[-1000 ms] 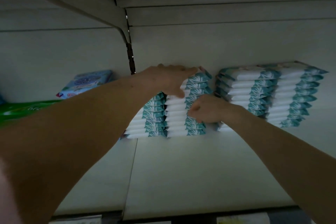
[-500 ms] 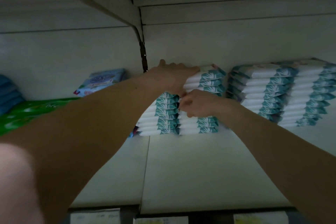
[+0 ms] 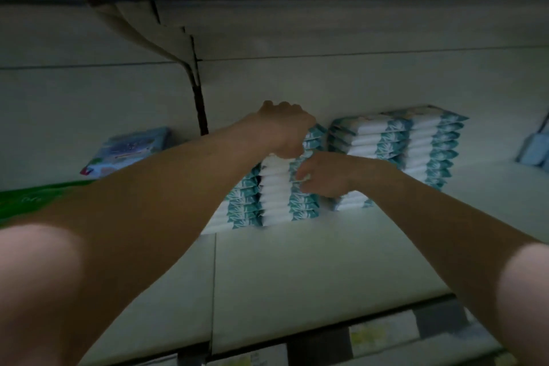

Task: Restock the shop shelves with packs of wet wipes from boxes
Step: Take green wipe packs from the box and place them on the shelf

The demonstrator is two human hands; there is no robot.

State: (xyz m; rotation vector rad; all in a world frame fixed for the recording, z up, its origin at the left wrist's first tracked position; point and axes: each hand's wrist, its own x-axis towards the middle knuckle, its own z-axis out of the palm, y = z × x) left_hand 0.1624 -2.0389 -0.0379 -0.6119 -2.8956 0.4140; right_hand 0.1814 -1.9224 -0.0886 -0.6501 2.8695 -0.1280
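wipes packs [image 3: 274, 187]: white w/ teal ends (stacked flat).

The right hand [image 3: 322, 175] has moved up the stack of wipes packs [image 3: 276, 187] to grip its middle; the left hand [image 3: 282, 131] now curls over the top packs.

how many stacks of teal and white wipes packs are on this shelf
4: far-left stack, held stack beside it gripped by left hand and right hand, third stack and far-right stack further right; more may be hidden.
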